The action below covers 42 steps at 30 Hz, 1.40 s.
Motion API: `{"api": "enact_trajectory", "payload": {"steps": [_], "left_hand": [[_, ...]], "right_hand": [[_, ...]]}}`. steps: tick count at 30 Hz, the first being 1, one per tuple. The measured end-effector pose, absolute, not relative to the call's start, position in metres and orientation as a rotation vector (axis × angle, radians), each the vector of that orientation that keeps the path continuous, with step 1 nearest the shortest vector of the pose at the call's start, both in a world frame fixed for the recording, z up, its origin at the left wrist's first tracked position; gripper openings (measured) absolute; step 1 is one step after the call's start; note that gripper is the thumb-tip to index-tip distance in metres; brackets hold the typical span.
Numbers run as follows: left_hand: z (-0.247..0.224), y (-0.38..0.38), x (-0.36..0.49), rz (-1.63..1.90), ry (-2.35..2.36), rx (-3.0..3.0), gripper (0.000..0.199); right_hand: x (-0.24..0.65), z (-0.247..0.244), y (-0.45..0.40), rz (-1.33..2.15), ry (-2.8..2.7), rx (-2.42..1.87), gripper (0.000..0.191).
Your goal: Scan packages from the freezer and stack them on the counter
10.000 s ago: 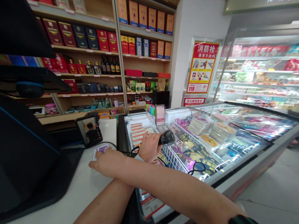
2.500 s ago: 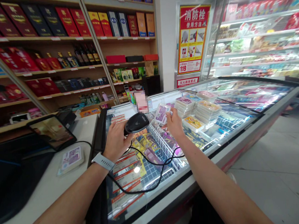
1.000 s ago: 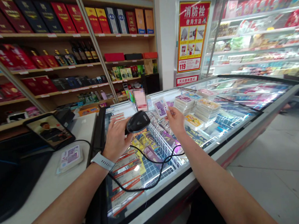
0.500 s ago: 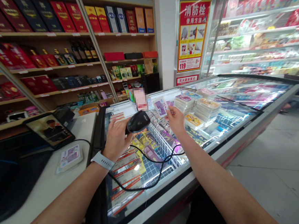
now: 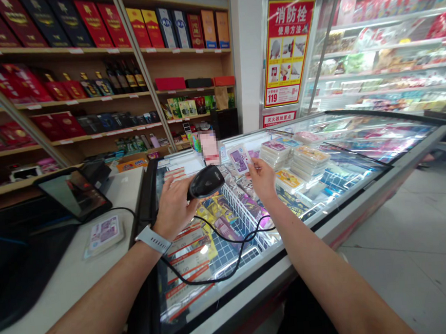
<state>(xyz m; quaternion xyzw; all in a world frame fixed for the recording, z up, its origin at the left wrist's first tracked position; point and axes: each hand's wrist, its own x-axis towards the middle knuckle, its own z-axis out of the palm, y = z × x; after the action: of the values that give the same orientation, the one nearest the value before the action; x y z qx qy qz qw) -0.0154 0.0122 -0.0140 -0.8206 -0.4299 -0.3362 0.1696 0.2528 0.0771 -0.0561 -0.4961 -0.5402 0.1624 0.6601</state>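
Seen from the head camera, the left hand (image 5: pixel 174 209) is curled shut around a black handheld barcode scanner (image 5: pixel 206 182), with the scanner's nose angled toward the right hand (image 5: pixel 261 179). The right hand is almost closed, pinching a flat white-and-purple packet (image 5: pixel 240 160) by its lower edge between thumb and fingertips, and the packet stands nearly upright just beside the scanner without touching it. A white watch (image 5: pixel 152 240) sits on the left wrist. A thin black cable (image 5: pixel 216 275) loops below the hands across the glass top of a chest freezer (image 5: pixel 233 300), which holds a wire basket (image 5: pixel 238 217) of colourful packs and stacks of wrapped packets (image 5: pixel 276 160). To the left, a similar packet (image 5: pixel 104 236) lies on the white desk (image 5: pixel 46 325), near a dark tablet (image 5: pixel 74 194). Beyond stand wooden shelves (image 5: pixel 183 50) of boxes and bottles, a red-and-yellow poster (image 5: pixel 285 52), and a lit display fridge (image 5: pixel 388 56).
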Motion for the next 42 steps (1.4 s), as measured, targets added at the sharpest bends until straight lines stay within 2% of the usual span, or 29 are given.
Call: {"api": "enact_trajectory", "payload": {"steps": [14, 35, 42], "left_hand": [[-0.0073, 0.0072, -0.0123, -0.984, -1.289, -2.341, 0.037], [-0.0086, 0.0048, -0.0112, -0.943, -1.248, -2.398, 0.043], [-0.01, 0.0061, -0.0117, -0.928, -1.249, -2.397, 0.038]], "right_hand": [[0.2522, -0.056, 0.0777, 0.413, -1.215, -1.132, 0.044], [0.2509, -0.0549, 0.0755, 0.435, -1.201, -1.121, 0.046], [0.2523, -0.0576, 0.0759, 0.415, -1.179, -1.133, 0.048]]}}
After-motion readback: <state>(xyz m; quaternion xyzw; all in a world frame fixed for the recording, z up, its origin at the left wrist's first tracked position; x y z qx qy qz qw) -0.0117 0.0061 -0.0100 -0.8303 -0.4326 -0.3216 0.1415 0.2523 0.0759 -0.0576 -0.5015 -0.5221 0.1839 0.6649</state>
